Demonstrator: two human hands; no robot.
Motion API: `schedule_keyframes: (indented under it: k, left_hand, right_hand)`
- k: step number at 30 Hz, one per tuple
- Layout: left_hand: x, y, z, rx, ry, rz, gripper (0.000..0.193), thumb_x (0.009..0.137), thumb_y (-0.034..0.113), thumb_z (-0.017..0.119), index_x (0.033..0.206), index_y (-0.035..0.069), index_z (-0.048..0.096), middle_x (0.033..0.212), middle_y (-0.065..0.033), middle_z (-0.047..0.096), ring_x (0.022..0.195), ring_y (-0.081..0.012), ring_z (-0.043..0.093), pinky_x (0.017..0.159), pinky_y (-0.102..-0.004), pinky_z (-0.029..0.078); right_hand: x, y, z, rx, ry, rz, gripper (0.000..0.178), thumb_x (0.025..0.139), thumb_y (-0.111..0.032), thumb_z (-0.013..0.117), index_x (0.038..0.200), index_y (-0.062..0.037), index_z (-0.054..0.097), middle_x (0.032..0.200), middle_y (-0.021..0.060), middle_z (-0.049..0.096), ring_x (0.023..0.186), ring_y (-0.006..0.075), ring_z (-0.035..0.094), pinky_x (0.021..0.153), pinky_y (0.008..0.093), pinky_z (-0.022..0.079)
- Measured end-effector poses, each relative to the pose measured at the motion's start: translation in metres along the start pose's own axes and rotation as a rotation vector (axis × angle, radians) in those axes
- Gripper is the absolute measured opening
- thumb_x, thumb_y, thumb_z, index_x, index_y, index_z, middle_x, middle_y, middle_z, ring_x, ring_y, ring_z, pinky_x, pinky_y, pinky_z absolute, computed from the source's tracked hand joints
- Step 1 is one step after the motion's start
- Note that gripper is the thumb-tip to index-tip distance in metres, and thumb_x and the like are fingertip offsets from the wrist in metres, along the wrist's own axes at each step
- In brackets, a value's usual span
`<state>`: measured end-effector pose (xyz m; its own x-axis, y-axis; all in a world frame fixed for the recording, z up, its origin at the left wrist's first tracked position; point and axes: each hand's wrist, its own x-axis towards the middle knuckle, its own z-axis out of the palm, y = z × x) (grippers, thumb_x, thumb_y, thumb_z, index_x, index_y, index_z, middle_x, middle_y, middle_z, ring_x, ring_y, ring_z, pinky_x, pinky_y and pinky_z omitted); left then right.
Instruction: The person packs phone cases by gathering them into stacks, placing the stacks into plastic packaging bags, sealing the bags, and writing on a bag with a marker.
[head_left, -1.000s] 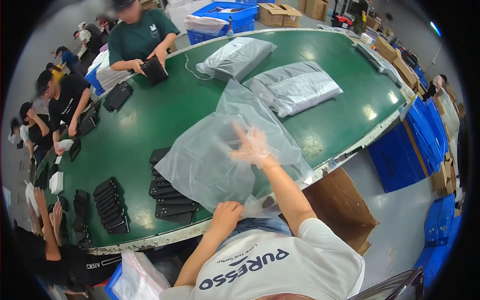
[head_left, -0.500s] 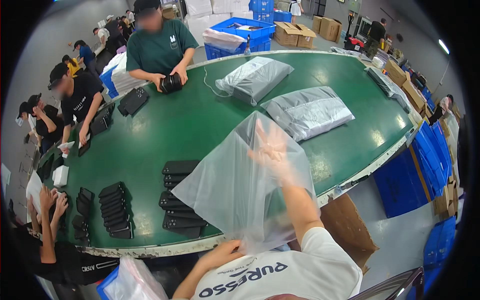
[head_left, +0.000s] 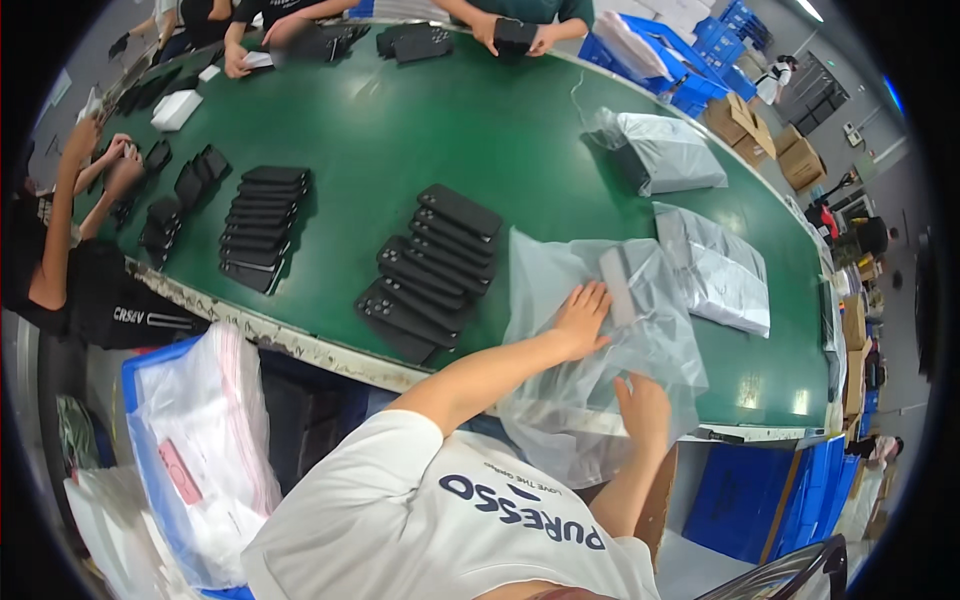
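Observation:
A large clear plastic bag [head_left: 545, 385] lies over the green table and hangs past its near edge. My left hand [head_left: 583, 322] rests flat on it, fingers stretched. To its right, my right hand [head_left: 643, 408] is closed at the bag's near right part, thumb up; some of its fingers are hidden. A pale, flat rectangular piece [head_left: 622, 288] shows at the bag's far side; I cannot tell whether it is inside or underneath. Left of the bag stand overlapping rows of black phone-shaped pieces [head_left: 430, 265] with camera-like round spots.
Two filled grey plastic packages, a far one [head_left: 670, 150] and a nearer one [head_left: 715, 268], lie on the green table [head_left: 360, 130]. Another black stack [head_left: 262, 225] sits farther left. Co-workers handle black pieces across the table. A blue bin [head_left: 140, 385] with plastic bags stands below left.
The bag, held up and spread by my right hand before, now lies lower on the table. My left hand has come onto it; my right has drawn back toward me. The view has turned left.

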<state>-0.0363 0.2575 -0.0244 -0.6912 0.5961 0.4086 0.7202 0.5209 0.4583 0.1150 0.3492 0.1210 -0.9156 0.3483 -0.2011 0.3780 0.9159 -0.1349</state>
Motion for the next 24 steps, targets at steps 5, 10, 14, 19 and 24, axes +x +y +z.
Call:
schedule_keyframes:
  k: [5, 10, 14, 19, 24]
  left_hand:
    - [-0.006, 0.016, -0.061, -0.120, -0.466, 0.277, 0.055, 0.092, 0.035, 0.058, 0.135, 0.003, 0.049, 0.135, -0.0200, 0.052, 0.132, -0.0370, 0.043, 0.113, -0.0497, 0.030]
    - [-0.136, 0.017, -0.166, -0.849, -0.191, -0.245, 0.021, 0.095, 0.008, 0.056, 0.112, 0.001, 0.065, 0.108, -0.0136, 0.066, 0.101, -0.0263, 0.064, 0.088, -0.0353, 0.050]
    - [-0.232, -0.037, -0.202, -0.706, 0.357, -0.787, 0.026, 0.099, 0.009, 0.054, 0.123, 0.002, 0.058, 0.111, -0.0083, 0.064, 0.102, -0.0151, 0.061, 0.088, -0.0289, 0.050]
    - [-0.239, -0.050, -0.226, -1.608, 0.713, -1.136, 0.036, 0.100, 0.017, 0.056, 0.130, -0.001, 0.052, 0.125, -0.0119, 0.057, 0.114, -0.0215, 0.057, 0.097, -0.0338, 0.047]
    - [-0.184, -0.099, -0.196, -1.276, 0.460, -0.971, 0.036, 0.098, 0.024, 0.059, 0.125, -0.001, 0.053, 0.117, -0.0097, 0.056, 0.098, -0.0151, 0.057, 0.086, -0.0325, 0.048]
  right_hand:
    - [0.000, -0.096, -0.051, 0.721, 0.150, -0.568, 0.034, 0.086, -0.014, 0.070, 0.117, 0.0002, 0.066, 0.103, 0.0199, 0.070, 0.092, 0.0315, 0.069, 0.083, 0.0378, 0.053]
    - [0.084, -0.209, 0.000, 0.569, 0.088, -0.958, 0.085, 0.079, -0.027, 0.079, 0.148, -0.0024, 0.035, 0.148, 0.0241, 0.039, 0.140, 0.0360, 0.036, 0.113, 0.0416, 0.033]
    - [0.155, -0.253, 0.029, 0.004, 0.044, -0.888, 0.123, 0.063, -0.048, 0.086, 0.156, -0.0050, 0.017, 0.154, 0.0311, 0.025, 0.145, 0.0422, 0.024, 0.117, 0.0485, 0.025]
    - [0.191, -0.251, 0.036, -0.142, -0.255, -0.777, 0.129, 0.060, -0.057, 0.081, 0.156, -0.0030, 0.014, 0.151, 0.0328, 0.030, 0.143, 0.0413, 0.029, 0.117, 0.0516, 0.023]
    - [0.191, -0.264, 0.030, -0.006, 0.032, -0.715, 0.077, 0.075, -0.051, 0.065, 0.121, 0.0092, 0.052, 0.099, 0.0273, 0.067, 0.093, 0.0411, 0.067, 0.090, 0.0477, 0.051]
